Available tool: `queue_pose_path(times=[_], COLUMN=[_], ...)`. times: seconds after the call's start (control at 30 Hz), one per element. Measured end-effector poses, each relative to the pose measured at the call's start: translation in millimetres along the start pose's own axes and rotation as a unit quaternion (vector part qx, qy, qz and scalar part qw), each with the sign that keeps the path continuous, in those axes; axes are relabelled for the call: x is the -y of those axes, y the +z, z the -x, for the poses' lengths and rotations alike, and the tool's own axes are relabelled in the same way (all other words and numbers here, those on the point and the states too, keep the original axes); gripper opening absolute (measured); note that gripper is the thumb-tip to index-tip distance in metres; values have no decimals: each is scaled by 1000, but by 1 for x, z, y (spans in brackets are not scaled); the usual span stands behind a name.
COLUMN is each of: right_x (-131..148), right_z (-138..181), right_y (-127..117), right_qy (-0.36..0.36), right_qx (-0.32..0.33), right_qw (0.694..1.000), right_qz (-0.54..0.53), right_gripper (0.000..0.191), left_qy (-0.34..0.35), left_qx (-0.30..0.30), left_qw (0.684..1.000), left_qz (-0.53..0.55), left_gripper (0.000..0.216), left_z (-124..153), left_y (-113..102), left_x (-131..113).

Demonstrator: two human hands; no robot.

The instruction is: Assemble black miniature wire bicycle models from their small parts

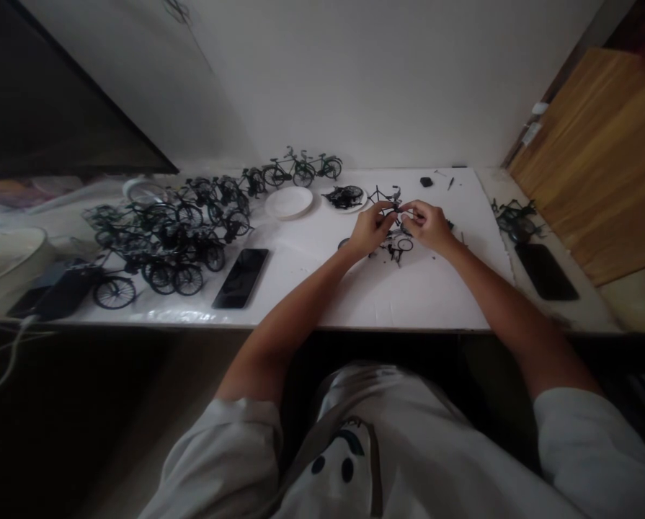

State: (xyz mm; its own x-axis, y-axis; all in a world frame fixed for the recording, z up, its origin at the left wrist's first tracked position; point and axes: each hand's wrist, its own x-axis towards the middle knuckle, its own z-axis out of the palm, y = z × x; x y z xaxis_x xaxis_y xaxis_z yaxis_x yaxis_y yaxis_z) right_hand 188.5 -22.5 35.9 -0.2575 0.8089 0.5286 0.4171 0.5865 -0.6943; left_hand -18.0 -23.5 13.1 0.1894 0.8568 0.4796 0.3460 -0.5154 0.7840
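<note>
My left hand (372, 228) and my right hand (428, 224) meet over the white board (365, 295), fingers pinched together. Between their fingertips is a dark miniature bicycle frame (377, 193), its thin bars sticking up past the fingers. The exact spot each hand grips is partly hidden by the fingers. Just below the hands lie loose model bicycle parts, among them a small wheel (405, 245) and dark thin pieces (396, 255). Behind my left hand, a white plate (361, 205) holds a pile of black parts (342, 195).
Many finished-looking miniature bicycles (176, 238) crowd the left side, with a phone (241, 278) beside them. Another white plate (290, 202) stands at the back. To the right are a small black block (426, 182), dark model parts (518, 218), a second phone (545, 272) and a wooden panel (597, 166).
</note>
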Motion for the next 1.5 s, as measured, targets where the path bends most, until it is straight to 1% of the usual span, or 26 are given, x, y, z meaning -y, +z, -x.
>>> queue_pose_path(times=[0.1,0.23,0.43,0.67,0.87,1.03,1.2,1.3,1.5], right_x=[-9,-18,-13,-10,-14,-18,-18,-18,-17], right_z=[-1,-1,-1,-1,-1,-1,-1,-1,-3], right_y=[4,8,7,6,7,9,9,10,12], right_qy=[8,8,11,-5,-16,-14,-18,-13,28], right_qx=[14,5,5,1,-1,10,16,13,36], right_qw=[1000,1000,1000,1000,999,998,999,1000,996], right_qz=[0,-11,1,22,40,54,43,23,-80], right_gripper=[38,37,37,41,40,38,38,41,47], left_qy=[4,3,3,-1,3,8,4,-5,-5], left_qx=[6,18,24,31,28,25,24,35,45], left_qw=[1000,1000,1000,999,1000,999,999,999,999], left_qz=[-1,4,7,-6,-4,-22,-27,-15,13], left_gripper=[37,38,42,46,44,39,38,40,40], left_z=[1,2,3,3,3,3,3,4,4], left_y=[3,4,2,1,3,3,3,3,1], left_x=[2,4,1,-2,4,2,0,-1,1])
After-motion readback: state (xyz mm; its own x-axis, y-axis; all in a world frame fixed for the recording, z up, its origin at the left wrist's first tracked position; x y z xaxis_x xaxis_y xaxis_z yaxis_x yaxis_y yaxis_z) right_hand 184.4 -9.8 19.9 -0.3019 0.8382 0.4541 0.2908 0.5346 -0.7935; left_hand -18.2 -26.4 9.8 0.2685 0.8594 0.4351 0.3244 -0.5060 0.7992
